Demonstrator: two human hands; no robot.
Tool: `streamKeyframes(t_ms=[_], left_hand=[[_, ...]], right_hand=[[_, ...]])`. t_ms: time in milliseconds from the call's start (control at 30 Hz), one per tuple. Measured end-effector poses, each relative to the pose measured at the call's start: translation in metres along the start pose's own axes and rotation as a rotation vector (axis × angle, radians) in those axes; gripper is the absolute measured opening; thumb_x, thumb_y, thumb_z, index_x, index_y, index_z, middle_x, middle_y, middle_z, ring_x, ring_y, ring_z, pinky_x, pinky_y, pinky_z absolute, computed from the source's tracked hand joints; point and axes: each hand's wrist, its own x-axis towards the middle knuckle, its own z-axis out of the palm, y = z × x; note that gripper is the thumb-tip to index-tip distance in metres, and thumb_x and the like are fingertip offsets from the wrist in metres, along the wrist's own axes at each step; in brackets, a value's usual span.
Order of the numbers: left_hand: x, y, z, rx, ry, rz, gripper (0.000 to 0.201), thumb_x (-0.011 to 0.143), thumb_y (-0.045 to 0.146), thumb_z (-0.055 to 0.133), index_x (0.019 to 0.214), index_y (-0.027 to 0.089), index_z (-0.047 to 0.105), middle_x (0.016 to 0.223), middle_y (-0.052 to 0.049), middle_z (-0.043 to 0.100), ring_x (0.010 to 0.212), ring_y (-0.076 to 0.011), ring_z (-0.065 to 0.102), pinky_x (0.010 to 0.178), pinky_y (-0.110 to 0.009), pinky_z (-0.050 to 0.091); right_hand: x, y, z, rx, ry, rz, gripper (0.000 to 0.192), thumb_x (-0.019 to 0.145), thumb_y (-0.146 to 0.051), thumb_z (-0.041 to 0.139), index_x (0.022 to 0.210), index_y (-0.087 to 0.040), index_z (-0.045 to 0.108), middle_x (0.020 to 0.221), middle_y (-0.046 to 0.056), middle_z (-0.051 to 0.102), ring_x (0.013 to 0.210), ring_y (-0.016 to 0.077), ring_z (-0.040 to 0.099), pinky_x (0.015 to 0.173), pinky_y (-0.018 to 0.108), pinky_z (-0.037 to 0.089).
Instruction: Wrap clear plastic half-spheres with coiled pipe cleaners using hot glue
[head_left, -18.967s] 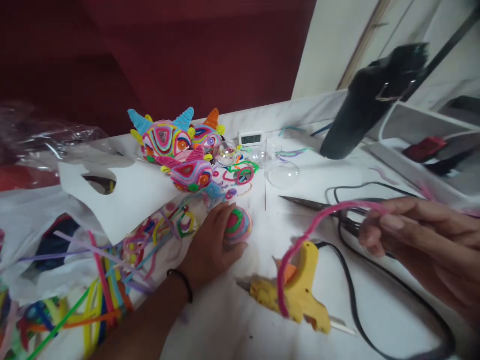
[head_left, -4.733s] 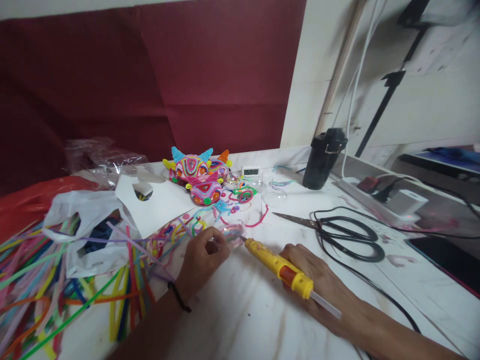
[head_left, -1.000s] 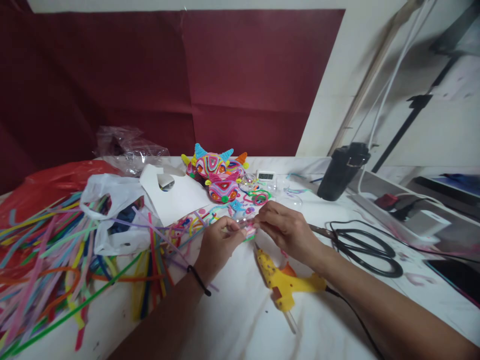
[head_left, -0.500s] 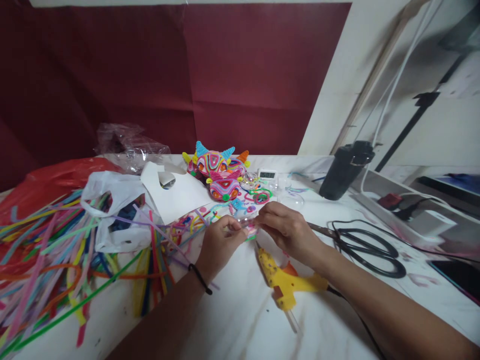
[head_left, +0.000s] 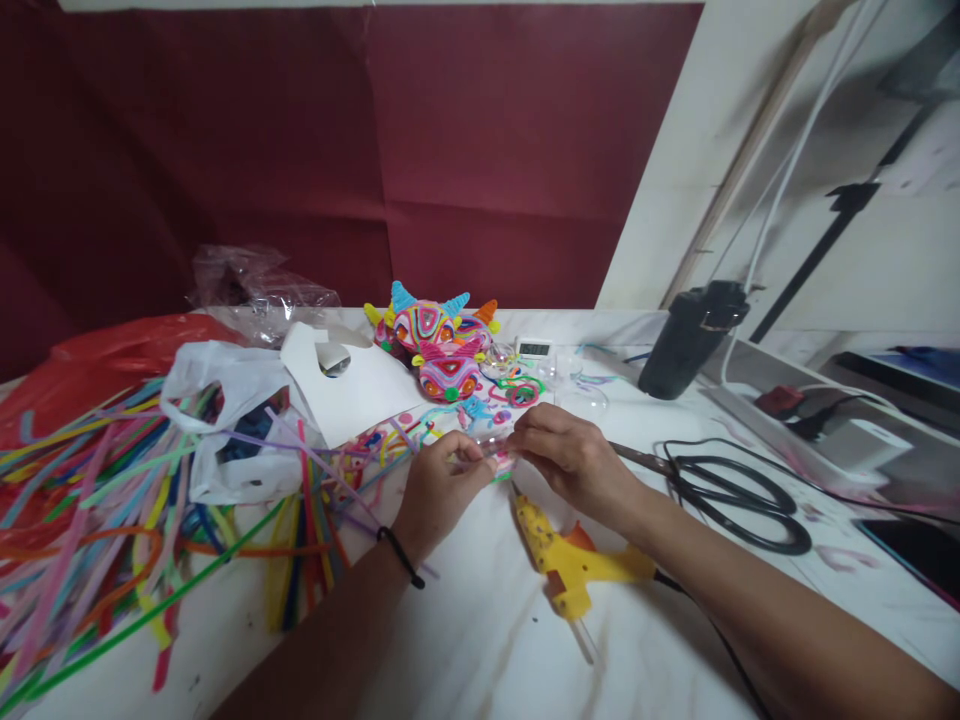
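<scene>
The clear piece (head_left: 491, 439), with pink and green showing below it, is held up between both hands, near the middle of the worktop. The left hand (head_left: 441, 492) pinches its left side between thumb and curled fingers. The right hand (head_left: 571, 462) has its fingers bunched and closed on the right edge; the exact contact is partly hidden. Just below lies a yellow glue gun (head_left: 556, 560), on its side, nozzle toward the hands. Scissors (head_left: 670, 470) rest to the right, the blade tips behind the right hand. Behind the hands stand horned heads (head_left: 448, 375), with a clock (head_left: 533, 348) beside them. A dark bottle (head_left: 690, 345) leans in view at right rear. Pipe cleaners (head_left: 94, 520) lie heaped at left, near a white bag (head_left: 240, 478).
</scene>
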Motion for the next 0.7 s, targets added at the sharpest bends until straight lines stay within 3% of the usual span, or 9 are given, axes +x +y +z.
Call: streamKeyframes(t_ms=[533,700], left_hand=[[0.0008,-0.0032,0.0003,0.084,0.041,0.002,0.016,0.067,0.033,0.061,0.063,0.021,0.050,0.046,0.009,0.040,0.040,-0.0079,0.034,0.042,-0.020,0.026],[0.0018,-0.0069,0.0003,0.118,0.077,0.031,0.015,0.064,0.030,0.061,0.061,0.020,0.051,0.055,0.005,0.049,0.052,-0.0104,0.045,0.049,-0.021,0.034]], right_hand=[[-0.0002,-0.0036,0.0035,-0.067,0.011,-0.059,0.022,0.088,-0.003,0.049,0.090,-0.013,0.069,0.075,0.009,0.064,0.070,0.0196,0.056,0.062,0.030,0.045],[0.0002,-0.0038,0.0041,-0.059,0.023,-0.090,0.026,0.089,-0.003,0.047,0.094,-0.016,0.069,0.075,0.008,0.064,0.070,0.0195,0.055,0.062,0.031,0.044]])
